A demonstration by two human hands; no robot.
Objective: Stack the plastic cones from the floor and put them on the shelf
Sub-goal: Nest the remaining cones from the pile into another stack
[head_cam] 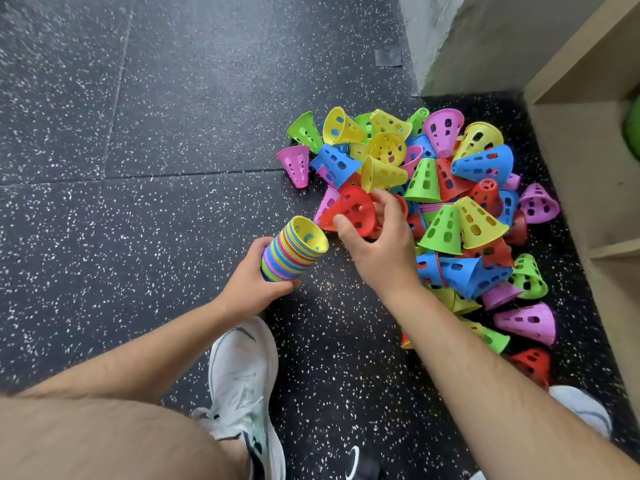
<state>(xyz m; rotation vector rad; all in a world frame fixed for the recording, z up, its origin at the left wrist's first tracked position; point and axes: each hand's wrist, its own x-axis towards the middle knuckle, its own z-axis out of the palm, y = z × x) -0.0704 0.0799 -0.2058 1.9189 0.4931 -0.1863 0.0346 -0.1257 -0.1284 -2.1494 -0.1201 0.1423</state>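
Observation:
A heap of loose plastic cones [446,188] in yellow, green, blue, pink and red lies on the dark speckled floor, right of centre. My left hand [251,282] grips a multicoloured stack of nested cones [292,249], held on its side with a yellow cone's open mouth facing the heap. My right hand [379,247] pinches a red cone [351,211] at the heap's near left edge, thumb on its rim and fingers behind it. The red cone sits just right of the stack's mouth, apart from it.
A light wooden shelf unit [585,140] stands at the right edge, with something green inside. A grey wall corner [436,46] rises behind the heap. My white shoes [242,379] are planted near the bottom, the left one just under the stack.

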